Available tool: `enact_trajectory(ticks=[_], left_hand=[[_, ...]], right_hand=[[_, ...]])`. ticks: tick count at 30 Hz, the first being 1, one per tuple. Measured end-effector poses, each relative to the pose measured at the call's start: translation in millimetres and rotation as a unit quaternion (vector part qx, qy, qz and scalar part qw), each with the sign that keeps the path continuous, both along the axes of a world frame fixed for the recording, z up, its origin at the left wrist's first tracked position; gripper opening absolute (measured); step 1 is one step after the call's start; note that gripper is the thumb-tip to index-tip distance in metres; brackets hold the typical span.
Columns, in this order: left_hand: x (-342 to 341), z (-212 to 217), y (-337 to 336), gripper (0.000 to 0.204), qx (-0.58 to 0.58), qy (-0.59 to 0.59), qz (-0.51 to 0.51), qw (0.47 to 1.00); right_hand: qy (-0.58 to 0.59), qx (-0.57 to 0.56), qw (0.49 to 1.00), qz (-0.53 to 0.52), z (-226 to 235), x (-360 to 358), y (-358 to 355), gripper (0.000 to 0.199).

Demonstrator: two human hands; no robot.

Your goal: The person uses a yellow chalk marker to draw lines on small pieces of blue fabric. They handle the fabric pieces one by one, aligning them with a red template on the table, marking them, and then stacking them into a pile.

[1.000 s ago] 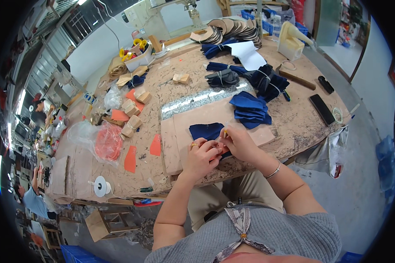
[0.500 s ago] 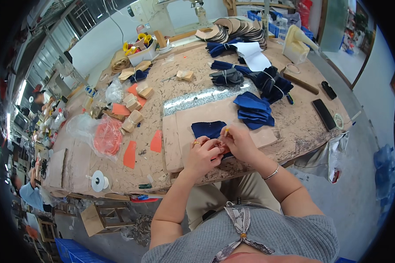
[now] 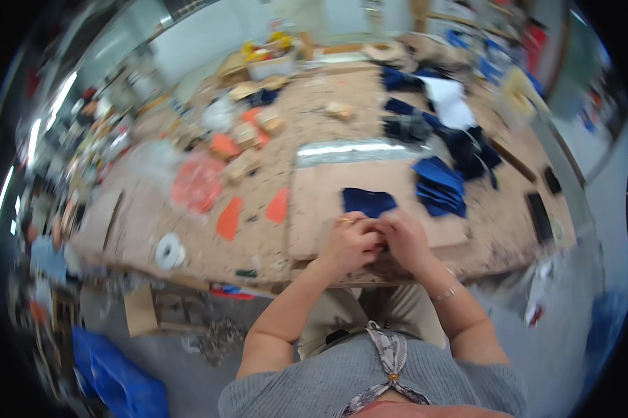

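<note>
My left hand (image 3: 351, 244) and my right hand (image 3: 406, 240) meet over the front part of a pale beige board (image 3: 316, 202), with their fingers curled and pinched together. What they hold is small and smeared by motion; a dark bit shows below the fingers. Just beyond the fingertips lies a single navy fabric piece (image 3: 367, 200), flat on the board. To its right is a loose pile of blue fabric pieces (image 3: 439, 188). A shiny metallic strip (image 3: 356, 151) runs along the board's far side.
On the left are orange cut pieces (image 3: 229, 219), a plastic bag of orange pieces (image 3: 197, 182) and a white spool (image 3: 169, 251). Tied dark fabric bundles (image 3: 471, 148), a wooden-handled tool (image 3: 513, 160) and a black phone (image 3: 539, 217) lie on the right.
The view has swung left and blurred, so the table appears shifted to the right. My right hand, earlier raised slightly apart at the fingertips, now presses closer against my left.
</note>
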State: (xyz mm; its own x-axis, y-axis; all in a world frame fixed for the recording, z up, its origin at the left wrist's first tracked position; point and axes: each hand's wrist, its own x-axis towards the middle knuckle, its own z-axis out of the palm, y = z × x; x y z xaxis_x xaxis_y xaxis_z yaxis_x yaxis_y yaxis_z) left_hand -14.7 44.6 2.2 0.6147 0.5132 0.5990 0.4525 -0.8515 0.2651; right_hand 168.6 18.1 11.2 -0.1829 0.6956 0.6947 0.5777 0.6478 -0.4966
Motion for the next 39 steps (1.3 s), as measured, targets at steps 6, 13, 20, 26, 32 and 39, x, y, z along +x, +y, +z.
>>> enact_trajectory(ticks=[6,13,20,26,32,39], left_hand=[[5,-9,-5,0.017,-0.034,-0.010,-0.004,0.999],[1,-8,-8,0.023,-0.028,-0.111,0.006,0.993],[-28,1,-17,0.028,-0.040,-0.369,0.092,0.924],[-46,-20,-50,0.027,-0.069,-0.372,0.085,0.922],[-40,-16,-56,0.030,-0.042,-0.339,0.084,0.936],[-39,-18,-59,0.034,0.019,-0.249,0.070,0.966]], right_hand=[[0.124,-0.169,0.978,-0.003,3,5,-8,0.007],[0.214,-0.101,0.970,-0.058,2,30,-2,0.008],[-0.077,-0.065,0.993,0.063,14,12,-11,0.026],[-0.115,-0.169,0.977,0.054,26,3,-5,0.022],[-0.103,-0.201,0.974,0.024,26,5,-1,0.049],[-0.056,-0.231,0.971,-0.002,29,-1,1,0.044]])
